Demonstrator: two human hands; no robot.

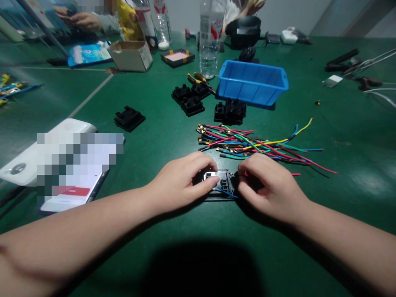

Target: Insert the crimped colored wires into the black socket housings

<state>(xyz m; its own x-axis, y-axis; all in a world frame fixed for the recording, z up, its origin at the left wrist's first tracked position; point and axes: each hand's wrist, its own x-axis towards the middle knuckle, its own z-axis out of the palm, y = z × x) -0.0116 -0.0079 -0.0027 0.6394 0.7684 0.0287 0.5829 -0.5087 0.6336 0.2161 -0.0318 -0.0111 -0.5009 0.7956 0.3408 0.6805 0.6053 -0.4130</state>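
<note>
A black plastic housing (pixel 229 181) with raised square sockets lies on the green table in front of me. My left hand (pixel 194 175) grips its left side, thumb on top and fingers curled over the far edge. A short blue wire (pixel 228 192) runs across the housing's near right part. At the right edge my right hand (pixel 269 181) is closed in a pinch; a bit of red shows among its fingers, but what they hold is hidden. A red wire end (pixel 295 174) sticks out beyond that hand. Just behind both hands lies a pile of coloured wires (pixel 253 142) with brass terminals.
Several more black housings (pixel 192 99) stand farther back beside yellow-handled pliers (pixel 198 77) and a blue bin (pixel 252 82). A clear bottle (pixel 210 45) rises behind. On the left are a phone (pixel 93 173) and a white device (pixel 18 167). A co-worker's hands (pixel 83 18) show far left.
</note>
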